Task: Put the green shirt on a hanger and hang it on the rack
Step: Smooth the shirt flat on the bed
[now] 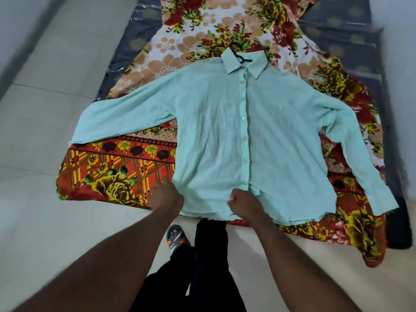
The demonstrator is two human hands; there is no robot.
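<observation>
Writing: the only marks are small and white, on the grey and orange shoe [176,237], and they are too small to read.
Green shirt [225,131]: thin, pale mint cloth, finely wrinkled, with a pointed collar. It lies flat and front up on the bedsheet, both long sleeves spread out to the sides.
Buttons [243,118]: small, round and pale, in one row down the closed front.
Hanger [238,56]: dark and thin. Only its hook and neck show, coming out of the collar.
Left hand [165,195]: at the lower left corner of the shirt. It is blurred, so I cannot tell if the fingers hold the cloth.
Right hand [243,204]: the fingers are curled tight and pinch the hem near the button row.
Bedsheet [108,170]: printed cotton with red and yellow roses and an orange check border.
Mattress [351,34]: dark grey-blue under a shiny plastic cover.
Floor [33,131]: large, smooth pale tiles.
</observation>
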